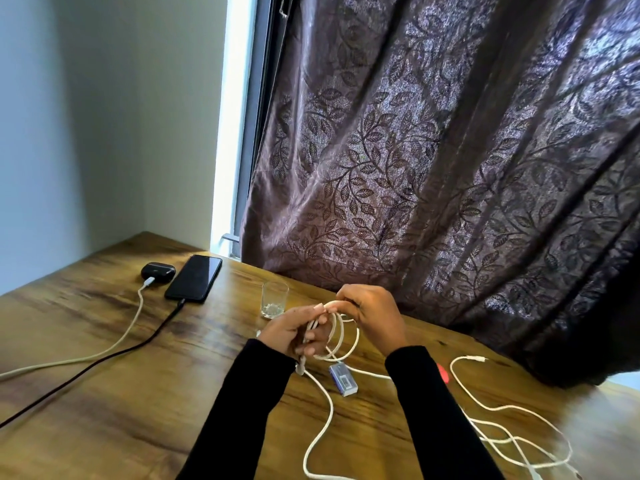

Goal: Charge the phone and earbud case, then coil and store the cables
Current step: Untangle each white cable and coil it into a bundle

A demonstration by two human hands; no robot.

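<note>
At far left, a white charging cable (117,341) and a black charging cable (104,358) ran across the wooden table (104,410) from the left edge. The white one was plugged into a black earbud case (157,271); the black one into a dark phone (194,277) lying face up just beside the case. Right of the phone stood a small clear glass (274,299). Near centre, above the table, the left hand (294,332) had its fingers curled round several loops of a white cable coil (337,336), while the right hand (370,315) pinched the top of the same coil between curled fingers and thumb. Both arms wore black sleeves (242,410). The coil's loose tail (322,431) hung down onto the table toward the near edge. Below the hands lay a small pale adapter block (343,379). Farther right, another white cable (502,410) lay in loose bends on the table, in front of a purple leaf-patterned curtain (450,150).
</note>
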